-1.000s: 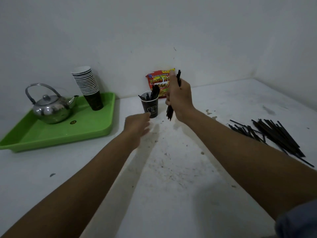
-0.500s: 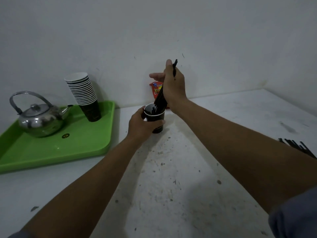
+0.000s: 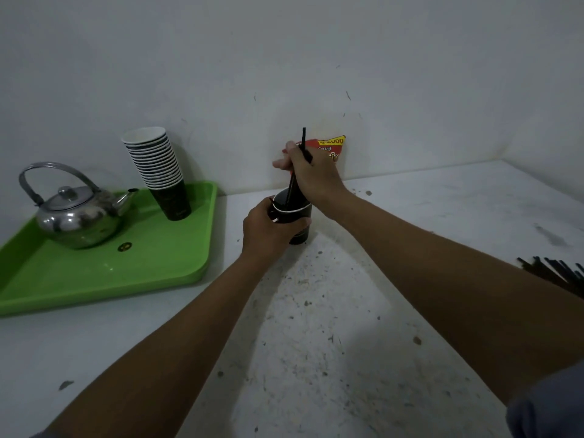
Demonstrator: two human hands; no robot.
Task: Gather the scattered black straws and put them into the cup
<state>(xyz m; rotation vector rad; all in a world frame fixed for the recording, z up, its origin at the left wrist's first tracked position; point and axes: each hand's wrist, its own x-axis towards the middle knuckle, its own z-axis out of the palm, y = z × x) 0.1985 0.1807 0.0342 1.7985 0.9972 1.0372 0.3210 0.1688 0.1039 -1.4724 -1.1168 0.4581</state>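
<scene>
Lowered since a second ago: my right hand (image 3: 311, 177), pinching black straws (image 3: 295, 178) now entering the cup (image 3: 295, 216). Left hand (image 3: 268, 230) wrapped around cup, far-centre worktop (image 3: 331, 343). Straws: light, slick, bendable; I'd grip mid-length, bunched. Remaining pile (image 3: 559, 275) lies well apart, far right.

Bare pantry corner: kettle (image 3: 74, 213), stacked paper cups (image 3: 158, 165), snack packet (image 3: 331, 150).

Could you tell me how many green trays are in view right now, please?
1: the green tray lies left of the cup, carrying the kettle and a stack of cups.
</scene>
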